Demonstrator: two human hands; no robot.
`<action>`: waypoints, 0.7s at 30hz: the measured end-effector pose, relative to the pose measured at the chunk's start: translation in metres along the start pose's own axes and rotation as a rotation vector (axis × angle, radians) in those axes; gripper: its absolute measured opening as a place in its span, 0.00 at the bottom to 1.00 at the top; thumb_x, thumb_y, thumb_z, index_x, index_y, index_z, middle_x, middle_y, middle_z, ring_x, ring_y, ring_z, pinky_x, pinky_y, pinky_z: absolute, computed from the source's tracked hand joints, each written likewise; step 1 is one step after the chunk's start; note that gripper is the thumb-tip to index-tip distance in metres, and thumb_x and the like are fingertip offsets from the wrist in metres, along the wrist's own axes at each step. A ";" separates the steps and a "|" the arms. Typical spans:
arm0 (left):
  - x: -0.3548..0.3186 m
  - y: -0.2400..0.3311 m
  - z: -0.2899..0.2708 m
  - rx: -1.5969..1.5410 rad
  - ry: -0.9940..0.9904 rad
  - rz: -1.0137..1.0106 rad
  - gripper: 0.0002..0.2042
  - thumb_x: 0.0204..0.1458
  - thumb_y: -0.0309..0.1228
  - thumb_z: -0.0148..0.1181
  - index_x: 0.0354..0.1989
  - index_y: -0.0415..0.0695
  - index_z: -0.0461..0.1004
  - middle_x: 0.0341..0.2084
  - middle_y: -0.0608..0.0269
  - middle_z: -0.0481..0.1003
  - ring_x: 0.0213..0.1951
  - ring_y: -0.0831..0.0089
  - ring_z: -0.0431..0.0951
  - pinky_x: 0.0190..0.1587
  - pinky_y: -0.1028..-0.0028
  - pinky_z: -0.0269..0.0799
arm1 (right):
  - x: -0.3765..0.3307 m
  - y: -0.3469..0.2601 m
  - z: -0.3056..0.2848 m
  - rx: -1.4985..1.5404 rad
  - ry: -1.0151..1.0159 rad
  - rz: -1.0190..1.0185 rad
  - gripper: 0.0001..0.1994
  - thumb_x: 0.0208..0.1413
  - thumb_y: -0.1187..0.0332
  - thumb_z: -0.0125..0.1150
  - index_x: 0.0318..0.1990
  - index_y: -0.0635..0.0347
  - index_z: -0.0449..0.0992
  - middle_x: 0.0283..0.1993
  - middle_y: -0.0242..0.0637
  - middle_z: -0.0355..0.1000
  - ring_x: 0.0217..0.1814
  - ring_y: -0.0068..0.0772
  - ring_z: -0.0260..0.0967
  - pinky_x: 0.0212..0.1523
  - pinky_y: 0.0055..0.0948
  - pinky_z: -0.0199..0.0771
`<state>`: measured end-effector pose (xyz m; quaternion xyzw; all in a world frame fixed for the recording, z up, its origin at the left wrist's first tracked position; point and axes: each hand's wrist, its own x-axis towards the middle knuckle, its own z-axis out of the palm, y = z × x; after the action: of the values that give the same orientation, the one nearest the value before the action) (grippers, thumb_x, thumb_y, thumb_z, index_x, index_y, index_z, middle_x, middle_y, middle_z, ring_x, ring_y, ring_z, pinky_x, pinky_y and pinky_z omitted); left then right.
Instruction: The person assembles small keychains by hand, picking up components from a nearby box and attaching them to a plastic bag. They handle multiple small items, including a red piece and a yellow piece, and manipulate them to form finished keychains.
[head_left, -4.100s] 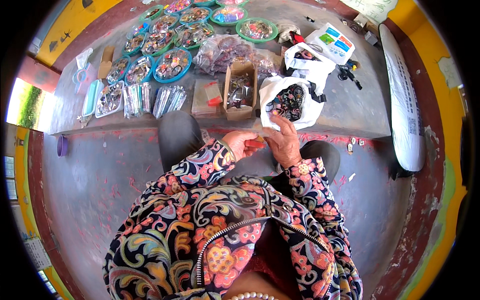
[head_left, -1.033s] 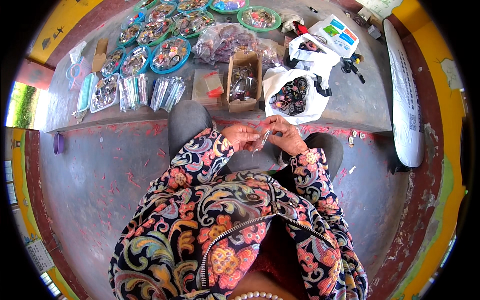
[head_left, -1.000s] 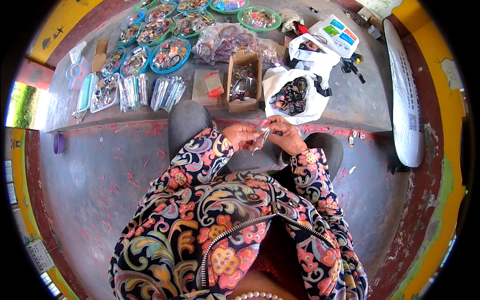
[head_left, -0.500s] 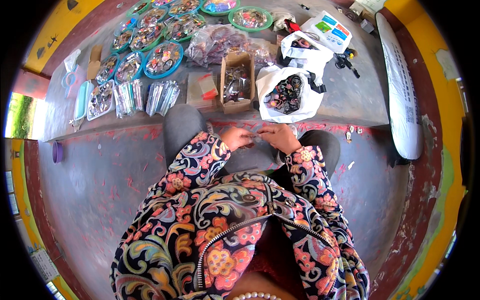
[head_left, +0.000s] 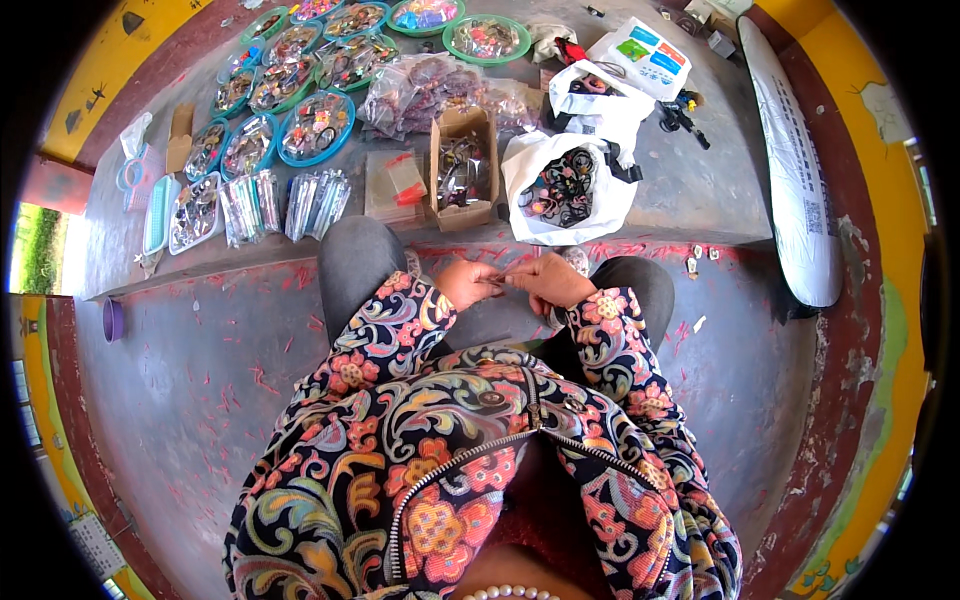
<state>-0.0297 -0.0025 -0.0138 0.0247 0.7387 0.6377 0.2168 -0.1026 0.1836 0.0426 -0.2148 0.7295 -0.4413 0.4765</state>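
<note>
Two hands meet over my lap, low in the middle of the view. My left hand (head_left: 468,283) and my right hand (head_left: 548,281) come out of patterned floral sleeves (head_left: 390,330), fingertips drawn together, pinching between them a small pale thing (head_left: 507,279) that is too small to identify; it looks like a thin clear packet or a strand. Both hands seem closed on it from opposite ends, just above my grey-trousered knees (head_left: 360,255). I judge the step in hand to be fine work on this one small piece, opening or threading it, and the next move would call for a steady pinch and a careful pull with the fingertips. Just beyond my knees a raised concrete ledge (head_left: 700,190) carries the stock. Nearest is a white plastic bag (head_left: 520,170), open, with dark coloured pieces inside, and beside it on the left a small open cardboard box (head_left: 462,125) of trinkets. Left of that lie clear packets in rows (head_left: 315,200). Farther back stand round trays with blue and green rims (head_left: 316,125) holding mixed small goods. Far right, a long white board (head_left: 795,190) lies along the ledge.
</note>
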 end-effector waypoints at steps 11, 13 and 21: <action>0.000 -0.001 0.004 0.288 0.091 0.094 0.11 0.41 0.29 0.58 0.34 0.39 0.72 0.27 0.57 0.75 0.29 0.75 0.75 0.33 0.76 0.67 | 0.005 0.006 0.005 0.182 -0.184 -0.007 0.15 0.54 0.61 0.43 0.42 0.60 0.70 0.17 0.36 0.70 0.14 0.20 0.67 0.09 0.15 0.58; -0.002 0.003 0.004 0.305 0.074 0.082 0.11 0.41 0.29 0.58 0.34 0.38 0.72 0.27 0.56 0.75 0.31 0.73 0.75 0.35 0.75 0.68 | 0.005 0.006 0.006 0.133 -0.195 -0.007 0.15 0.55 0.60 0.43 0.43 0.59 0.70 0.17 0.36 0.70 0.15 0.20 0.67 0.10 0.15 0.58; -0.001 -0.003 0.007 0.302 0.036 0.114 0.11 0.41 0.27 0.57 0.34 0.38 0.71 0.27 0.57 0.75 0.31 0.72 0.76 0.35 0.75 0.68 | 0.011 0.012 0.008 0.080 -0.095 0.045 0.15 0.56 0.58 0.42 0.36 0.59 0.72 0.18 0.34 0.71 0.16 0.20 0.68 0.12 0.15 0.60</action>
<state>-0.0253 0.0029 -0.0172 0.0874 0.8275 0.5308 0.1608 -0.0997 0.1779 0.0257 -0.1997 0.6926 -0.4485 0.5284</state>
